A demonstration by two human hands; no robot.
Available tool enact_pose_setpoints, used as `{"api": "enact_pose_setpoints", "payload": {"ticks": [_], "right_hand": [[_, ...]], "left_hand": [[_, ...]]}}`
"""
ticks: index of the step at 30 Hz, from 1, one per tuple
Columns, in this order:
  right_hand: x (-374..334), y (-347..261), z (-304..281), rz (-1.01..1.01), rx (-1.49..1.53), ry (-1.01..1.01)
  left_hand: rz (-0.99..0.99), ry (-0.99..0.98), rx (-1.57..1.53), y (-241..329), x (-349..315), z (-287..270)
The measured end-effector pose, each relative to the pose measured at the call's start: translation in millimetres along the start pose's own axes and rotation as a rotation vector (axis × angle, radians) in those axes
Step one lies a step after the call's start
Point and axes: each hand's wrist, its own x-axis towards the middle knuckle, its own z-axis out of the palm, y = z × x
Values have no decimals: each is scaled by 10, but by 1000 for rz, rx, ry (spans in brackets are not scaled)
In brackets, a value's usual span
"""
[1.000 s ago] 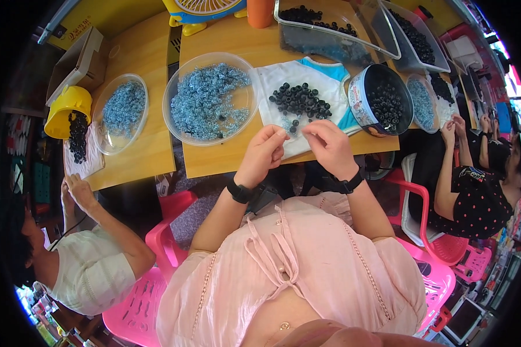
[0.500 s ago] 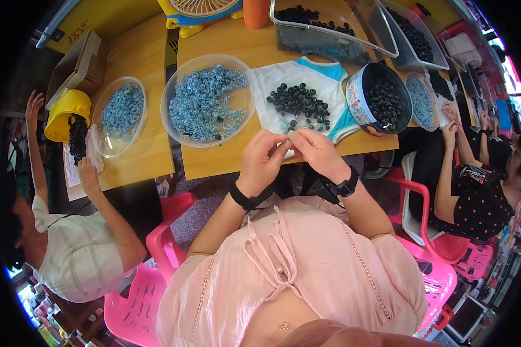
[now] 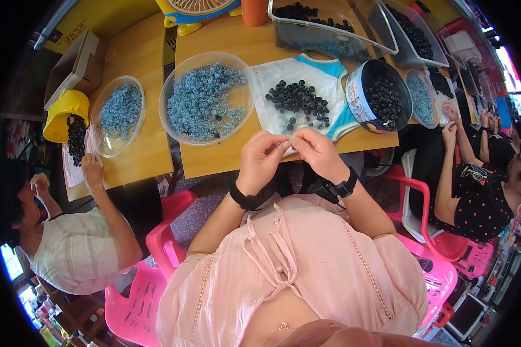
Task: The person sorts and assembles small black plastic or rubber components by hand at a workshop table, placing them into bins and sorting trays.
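Note:
Just past the table's near edge, my left hand (image 3: 259, 161) and my right hand (image 3: 319, 154) meet with thumbs and forefingers pinched together. Whatever lies between the fingertips is too small and too covered to make out. Right beyond them, a white cloth with blue edging (image 3: 264, 82) is spread on the table. A loose pile of round black beads (image 3: 298, 97) rests on it, with a few pale blue pieces (image 3: 285, 122) at its near side. Left of the cloth stands a round clear tub (image 3: 167, 118) of small translucent blue pieces (image 3: 200, 101). To its right, a tilted round bucket (image 3: 359, 99) holds more black beads.
Clear plastic bins (image 3: 324, 43) with black beads stand at the back right, near an orange cup (image 3: 255, 13) and a yellow-blue fan (image 3: 200, 11). A co-worker (image 3: 78, 248) sits left by a yellow bucket (image 3: 61, 124); another (image 3: 474, 196) sits right.
My hands stay pinched together in nearly the same place. The left co-worker's raised far hand has come down toward their body. The view has shifted very slightly.

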Motion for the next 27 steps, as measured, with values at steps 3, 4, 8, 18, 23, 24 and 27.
{"api": "enact_pose_setpoints", "payload": {"ticks": [3, 4, 8, 18, 23, 24, 27], "right_hand": [[10, 19, 19, -336, -354, 94], [5, 5, 37, -393, -422, 111], [16, 35, 75, -520, -542, 168], [-20, -83, 73, -437, -590, 167], [84, -47, 87, -594, -528, 177], [93, -56, 77, -596, -526, 176], [86, -118, 69, -548, -496, 233]], "left_hand": [[-84, 5, -90, -41, -3, -7], [-119, 3, -97, -63, -4, -21], [-188, -5, -94, -127, 13, -78], [-222, -34, -113, -160, 16, -133], [-670, -307, -630, -210, 57, -245], [-669, -306, -629, -216, 70, -237], [-587, -286, -1006, -195, 73, -220]]}}
